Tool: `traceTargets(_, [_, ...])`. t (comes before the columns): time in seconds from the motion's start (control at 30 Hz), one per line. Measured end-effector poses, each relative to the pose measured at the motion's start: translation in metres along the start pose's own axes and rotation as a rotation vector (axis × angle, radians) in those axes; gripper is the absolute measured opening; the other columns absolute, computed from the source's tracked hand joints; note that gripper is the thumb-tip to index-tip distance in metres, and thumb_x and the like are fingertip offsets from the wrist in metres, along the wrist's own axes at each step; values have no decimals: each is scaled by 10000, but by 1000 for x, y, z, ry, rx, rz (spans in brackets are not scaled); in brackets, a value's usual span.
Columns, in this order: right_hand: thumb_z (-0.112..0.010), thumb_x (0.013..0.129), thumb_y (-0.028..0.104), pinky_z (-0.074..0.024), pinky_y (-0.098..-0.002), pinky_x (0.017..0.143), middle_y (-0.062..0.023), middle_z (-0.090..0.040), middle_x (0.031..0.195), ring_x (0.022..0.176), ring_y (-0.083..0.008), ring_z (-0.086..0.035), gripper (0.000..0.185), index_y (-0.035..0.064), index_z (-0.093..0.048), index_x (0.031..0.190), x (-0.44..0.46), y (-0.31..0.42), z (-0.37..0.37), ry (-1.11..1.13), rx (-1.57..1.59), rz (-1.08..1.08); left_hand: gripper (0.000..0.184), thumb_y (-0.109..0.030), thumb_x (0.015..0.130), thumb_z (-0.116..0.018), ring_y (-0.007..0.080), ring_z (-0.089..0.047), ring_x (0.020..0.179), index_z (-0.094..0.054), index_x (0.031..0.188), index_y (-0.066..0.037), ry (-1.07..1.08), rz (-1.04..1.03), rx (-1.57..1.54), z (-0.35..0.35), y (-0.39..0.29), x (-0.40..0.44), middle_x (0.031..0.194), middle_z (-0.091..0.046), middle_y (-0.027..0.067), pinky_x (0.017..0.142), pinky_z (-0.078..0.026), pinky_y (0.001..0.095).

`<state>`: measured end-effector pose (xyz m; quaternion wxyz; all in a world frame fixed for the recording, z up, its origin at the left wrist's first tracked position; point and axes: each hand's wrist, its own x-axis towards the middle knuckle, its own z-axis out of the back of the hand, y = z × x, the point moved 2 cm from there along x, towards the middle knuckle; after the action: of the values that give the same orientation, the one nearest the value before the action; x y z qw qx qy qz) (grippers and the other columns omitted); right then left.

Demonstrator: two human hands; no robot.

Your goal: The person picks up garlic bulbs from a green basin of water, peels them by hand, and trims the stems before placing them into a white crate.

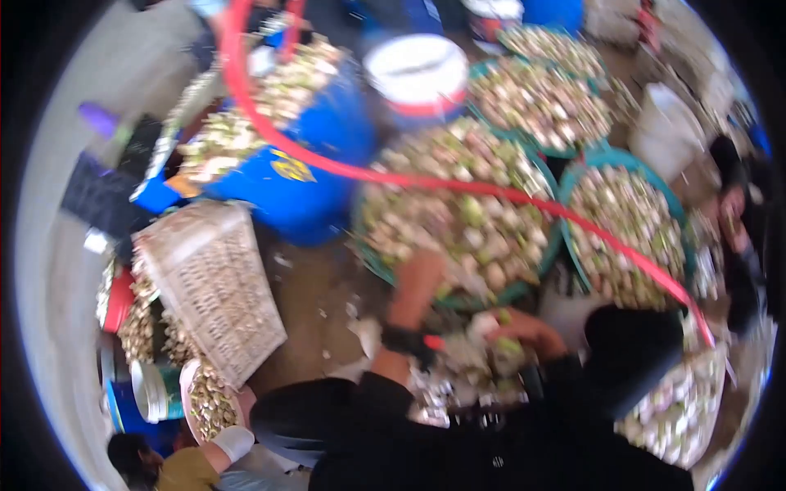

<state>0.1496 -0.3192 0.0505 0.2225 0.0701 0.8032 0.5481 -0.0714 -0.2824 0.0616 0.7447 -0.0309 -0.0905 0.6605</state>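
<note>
My left hand (420,276), with a black band on the wrist, reaches over the near edge of a big green basket (550,245) heaped with pale bulbs (467,213). These bulbs look like garlic or onions with short green stems. Motion smears the left fingers, so their grip is unclear. In front of my body, my right hand (528,329) curls round a pale bulb (509,353), though blur softens its outline. More whitish bulbs (458,364) lie below and between my hands.
A red hose (393,176) crosses the view above the bulbs. Another green basket (684,217) of bulbs stands at the right, a blue barrel (315,192) at the left. A woven basket (217,286) leans at the left. A person (184,470) works at lower left, another (737,229) at the right.
</note>
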Motion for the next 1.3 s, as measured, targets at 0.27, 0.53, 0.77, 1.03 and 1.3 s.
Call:
traceTargets(0.27, [-552,809,310,-486,-274,609,-119,-595,897,719,-172,-588,386,25,-496,1063,-1,12,2,-368,546,142,355,-122,602,-694,193,-562,627,-590,936,-62,122,-173,-240,42,-17,-34,804,-613,81,592,-440,282])
traceTargets(0.53, [-446,859,343,-506,-294,545,-171,-563,949,692,-226,-602,399,31,-432,1108,2,-8,11,-269,1006,287,417,-182,700,-647,239,-584,750,-520,1083,-77,139,272,-600,-6,-13,-6,921,-595,124,647,-449,321])
traceTargets(0.77, [-471,855,207,-514,-339,576,-145,-486,1101,933,-283,-550,353,81,-388,1174,-1,-2,18,-459,1144,497,489,-220,705,-614,344,-567,801,-448,1161,-160,118,55,-98,-71,-32,10,889,-569,199,673,-461,406])
traceTargets(1.03, [-416,878,331,-485,-313,505,-170,-540,989,701,-229,-556,435,31,-374,1190,-10,1,27,-305,1285,583,448,-164,718,-506,331,-561,661,-463,1154,-66,278,122,-14,-86,48,52,722,-580,168,567,-428,421])
traceTargets(1.3, [-549,805,159,-488,-284,672,-98,-589,893,750,-181,-588,288,26,-497,1055,-206,104,-17,-1151,-230,781,354,-74,802,-484,228,-577,734,-472,1150,-9,474,-129,-743,-58,66,28,913,-586,145,672,-463,320])
